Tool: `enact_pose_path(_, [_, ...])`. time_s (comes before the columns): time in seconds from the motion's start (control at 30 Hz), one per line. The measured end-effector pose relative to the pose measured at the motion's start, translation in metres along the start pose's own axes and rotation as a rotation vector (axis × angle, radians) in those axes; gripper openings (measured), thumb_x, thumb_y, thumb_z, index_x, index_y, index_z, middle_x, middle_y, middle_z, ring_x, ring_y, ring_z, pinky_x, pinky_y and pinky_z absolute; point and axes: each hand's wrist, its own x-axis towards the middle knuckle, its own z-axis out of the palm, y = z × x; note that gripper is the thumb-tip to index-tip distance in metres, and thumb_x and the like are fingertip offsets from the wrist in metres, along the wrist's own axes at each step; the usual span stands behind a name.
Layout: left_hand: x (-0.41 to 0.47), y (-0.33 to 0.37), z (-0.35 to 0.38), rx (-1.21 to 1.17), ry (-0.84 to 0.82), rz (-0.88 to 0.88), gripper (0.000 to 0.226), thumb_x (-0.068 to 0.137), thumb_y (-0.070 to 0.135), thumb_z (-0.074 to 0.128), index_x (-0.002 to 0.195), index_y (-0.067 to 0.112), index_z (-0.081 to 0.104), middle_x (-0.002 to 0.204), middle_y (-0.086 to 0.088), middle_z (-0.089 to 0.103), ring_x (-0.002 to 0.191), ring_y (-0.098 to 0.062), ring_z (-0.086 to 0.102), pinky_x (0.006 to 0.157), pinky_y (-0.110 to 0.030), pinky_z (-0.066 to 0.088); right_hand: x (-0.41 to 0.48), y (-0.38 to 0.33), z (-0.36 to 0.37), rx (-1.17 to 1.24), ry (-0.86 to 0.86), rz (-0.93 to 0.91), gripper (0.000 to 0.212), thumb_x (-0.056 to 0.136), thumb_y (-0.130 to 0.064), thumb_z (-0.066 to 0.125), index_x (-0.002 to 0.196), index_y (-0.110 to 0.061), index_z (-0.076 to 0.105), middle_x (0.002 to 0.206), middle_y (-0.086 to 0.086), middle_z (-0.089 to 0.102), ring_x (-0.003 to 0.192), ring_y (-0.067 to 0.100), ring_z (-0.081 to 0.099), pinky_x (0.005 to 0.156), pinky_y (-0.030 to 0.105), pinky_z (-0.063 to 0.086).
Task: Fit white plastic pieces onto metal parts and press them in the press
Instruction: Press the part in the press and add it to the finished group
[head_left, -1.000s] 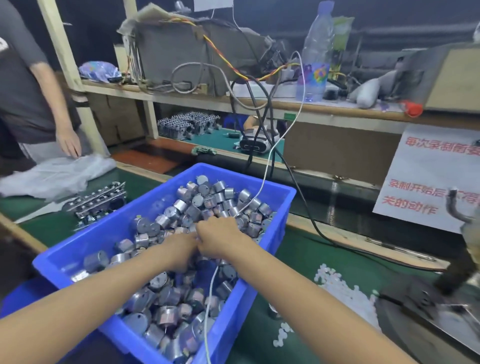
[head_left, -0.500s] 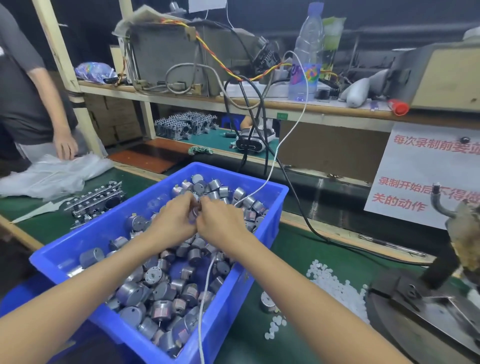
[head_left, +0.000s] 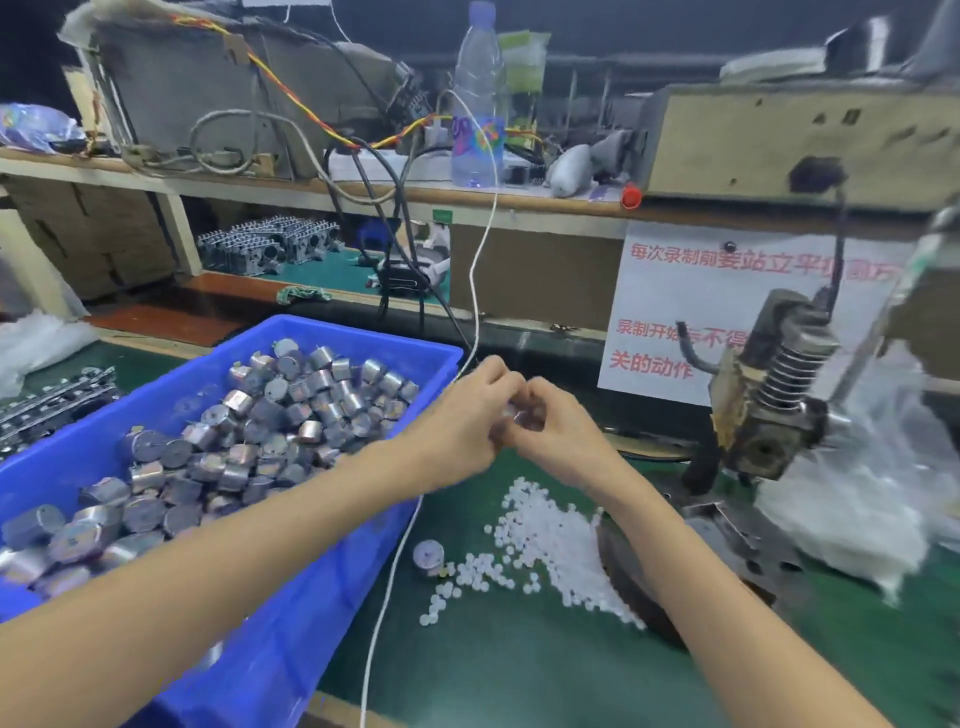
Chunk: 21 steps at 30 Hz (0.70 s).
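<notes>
Both hands have left the blue bin (head_left: 363, 332), where they were working among the metal parts, and moved right. The left hand (head_left: 457, 431) and right hand (head_left: 558, 431) now meet above the green surface (head_left: 519, 665), over the white pieces (head_left: 550, 540), pinching a small blurred part (head_left: 511, 415) between them.

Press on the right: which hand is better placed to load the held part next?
Right, probably. The right hand is nearer the press; the left hand sits by the blue bin. Both pinch a blurred part.
</notes>
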Motion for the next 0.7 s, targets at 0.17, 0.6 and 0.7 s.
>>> enact_pose_path(0.17, [0.009, 0.036, 0.069, -0.058, -0.243, -0.188, 0.041, 0.075, -0.006, 0.051, 0.110, 0.013, 0.041, 0.111, -0.004, 0.045, 0.099, -0.026, 0.050, 0.079, -0.042, 0.045, -0.054, 0.062, -0.028, -0.027, 0.065, 0.206, 0.036, 0.076, -0.037, 0.069, 0.109, -0.028, 0.056, 0.093, -0.012, 0.061, 0.084, 0.005, 0.058, 0.070, 0.025, 0.047])
enact_pose_path(0.6, [-0.063, 0.024, 0.135, -0.028, -0.346, -0.524, 0.005, 0.082, 0.015, 0.062, 0.080, 0.020, 0.062, 0.092, -0.001, 0.065, 0.092, -0.022, 0.060, 0.073, -0.026, 0.044, -0.128, 0.109, 0.030, -0.030, 0.083, 0.204, 0.027, 0.088, -0.027, 0.062, 0.114, -0.020, 0.060, 0.092, -0.007, 0.061, 0.071, -0.003, 0.056, 0.074, 0.012, 0.042])
enact_pose_path(0.7, [-0.073, 0.026, 0.138, 0.040, -0.273, -0.434, 0.008, 0.089, 0.016, 0.051, 0.085, 0.020, 0.057, 0.097, 0.001, 0.057, 0.096, -0.023, 0.055, 0.074, -0.030, 0.040, -0.133, 0.114, 0.040, 0.065, 0.083, 0.219, 0.026, 0.092, -0.025, 0.059, 0.116, -0.015, 0.059, 0.096, 0.003, 0.066, 0.078, 0.010, 0.065, 0.075, 0.022, 0.048])
